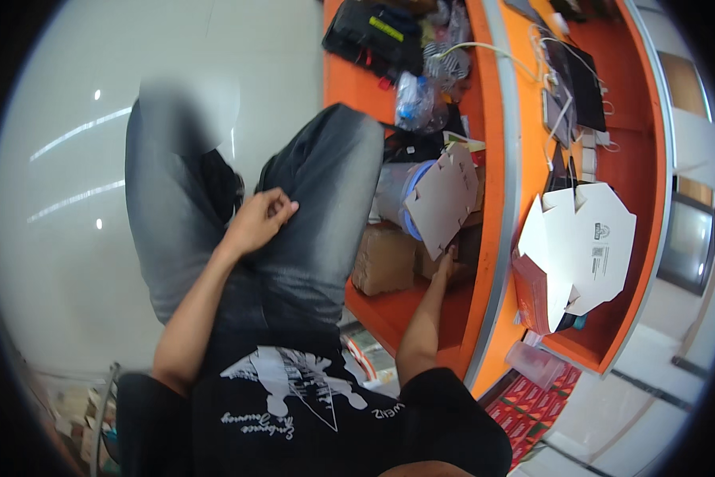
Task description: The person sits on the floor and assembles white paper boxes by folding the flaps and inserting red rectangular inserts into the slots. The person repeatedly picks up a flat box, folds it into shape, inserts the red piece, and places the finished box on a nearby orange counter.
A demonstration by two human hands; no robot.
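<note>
My left hand point(255, 222) rests over my thigh in dark jeans, its fingers curled in and nothing visible in them. On the right, my right arm reaches into an orange shelf compartment. There my right hand point(446, 267) grips the lower corner of a flat, notched cardboard sheet point(446, 199), pale grey on the side I see. My fingertips are partly hidden by its edge. The sheet stands tilted in front of a clear tub with a blue rim point(412, 208). Just left of my right hand sits a brown cardboard box point(383, 258).
A black case point(373, 40) and crumpled plastic bags point(421, 103) lie farther along the shelf. On the orange counter above are a white unfolded carton point(592, 246), cables and dark devices point(584, 87). A clear plastic container point(534, 363) stands near the counter's end, beside red packets point(524, 413).
</note>
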